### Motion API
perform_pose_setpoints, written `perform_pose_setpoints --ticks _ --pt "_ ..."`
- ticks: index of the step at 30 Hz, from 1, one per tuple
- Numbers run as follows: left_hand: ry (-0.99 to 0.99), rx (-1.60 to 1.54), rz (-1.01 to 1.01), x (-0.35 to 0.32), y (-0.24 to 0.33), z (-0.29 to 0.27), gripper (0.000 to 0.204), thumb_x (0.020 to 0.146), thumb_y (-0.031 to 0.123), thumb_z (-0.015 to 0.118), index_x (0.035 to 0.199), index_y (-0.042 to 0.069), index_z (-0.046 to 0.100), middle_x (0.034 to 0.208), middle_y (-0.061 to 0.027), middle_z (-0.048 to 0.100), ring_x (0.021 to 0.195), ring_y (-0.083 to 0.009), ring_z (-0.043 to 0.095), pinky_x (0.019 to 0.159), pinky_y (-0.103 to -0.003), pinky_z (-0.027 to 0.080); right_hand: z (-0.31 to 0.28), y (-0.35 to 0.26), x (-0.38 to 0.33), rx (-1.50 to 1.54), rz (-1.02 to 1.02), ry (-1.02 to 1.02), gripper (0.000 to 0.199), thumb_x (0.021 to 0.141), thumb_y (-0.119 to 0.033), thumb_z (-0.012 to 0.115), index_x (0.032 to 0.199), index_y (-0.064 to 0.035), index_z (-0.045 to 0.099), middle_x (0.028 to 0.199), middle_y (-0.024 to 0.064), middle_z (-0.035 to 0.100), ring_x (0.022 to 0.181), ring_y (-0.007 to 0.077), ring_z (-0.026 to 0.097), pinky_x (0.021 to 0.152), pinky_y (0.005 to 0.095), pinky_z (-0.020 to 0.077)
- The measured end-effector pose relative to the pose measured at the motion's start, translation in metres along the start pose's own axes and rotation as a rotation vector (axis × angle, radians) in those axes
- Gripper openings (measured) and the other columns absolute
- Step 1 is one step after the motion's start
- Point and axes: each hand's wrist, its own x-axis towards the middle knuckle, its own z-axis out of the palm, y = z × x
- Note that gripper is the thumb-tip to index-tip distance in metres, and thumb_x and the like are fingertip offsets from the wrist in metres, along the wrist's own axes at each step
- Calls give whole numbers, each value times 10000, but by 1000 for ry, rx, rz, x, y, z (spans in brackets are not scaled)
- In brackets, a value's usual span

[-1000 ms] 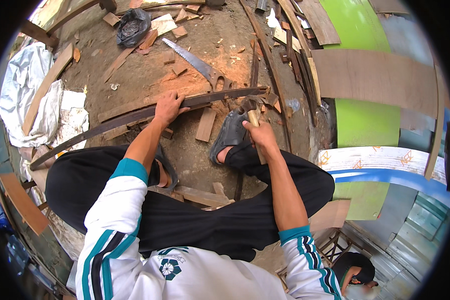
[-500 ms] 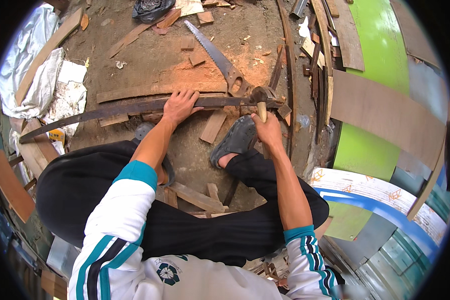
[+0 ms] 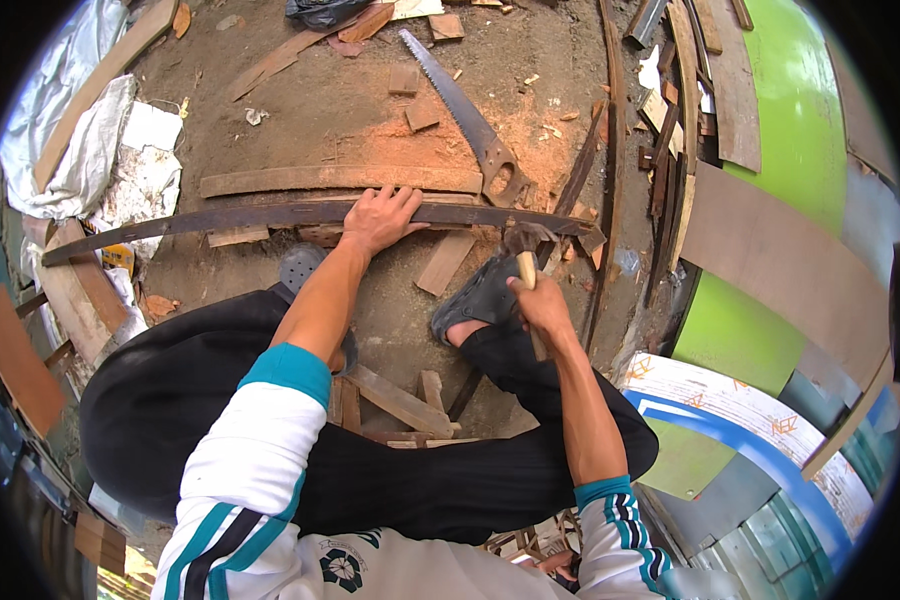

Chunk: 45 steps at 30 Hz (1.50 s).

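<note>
One half-curled left hand [image 3: 380,218] grips a long dark-brown wooden strip [image 3: 270,215] low over the dirt ground [image 3: 310,130]; the right hand [image 3: 542,303] clenches a wooden-handled metal hammer [image 3: 527,265] near its right end. Should the strip rock, a glancing blow could strike the grey clog [image 3: 478,297].

Dark strip [image 3: 270,215] — stretch hidden under left hand [image 3: 382,218]; black bag [image 3: 320,11] — cut by top edge.

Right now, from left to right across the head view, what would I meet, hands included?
Crumpled white sheeting, left bare hand, right bare hand holding a wooden-handled hammer, narrow brown wooden strip pointing away, flat bright-green panel.
</note>
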Motion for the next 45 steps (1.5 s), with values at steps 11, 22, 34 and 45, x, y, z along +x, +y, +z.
perform_pose_setpoints --ticks 11,22,34,45 --pt "-115 -63 -24 6 5 -3 569 865 571 674 1214 127 609 1106 -31 641 967 -228 646 728 -376 535 -22 -12 28 -252 140 -234 349 945 -258 675 987 81 601 584 73 545 456 182 549 418 357 437" --pt "-145 -118 1 11 -5 -16 556 893 514 664 1295 140 581 1173 -41 654 1060 -238 659 774 -386 570 -9 18 -66 14 17 -68 343 959 -276 634 994 62 586 576 83 562 429 184 555 427 347 444" --pt "-137 11 36 8 -1 -24 607 925 611 558 1268 112 594 1052 -91 612 1013 -261 621 794 -398 505 0 18 -69 344 -45 214 332 980 -318 634 912 1 571 619 28 519 465 133 510 419 322 406" --pt "-328 45 -13 24 15 -48 504 971 532 547 1276 135 604 1088 -128 645 1050 -316 630 822 -446 518 34 74 -50 509 -26 280 412 938 -355 639 935 56 618 686 183 661 492 275 654 537 411 518"
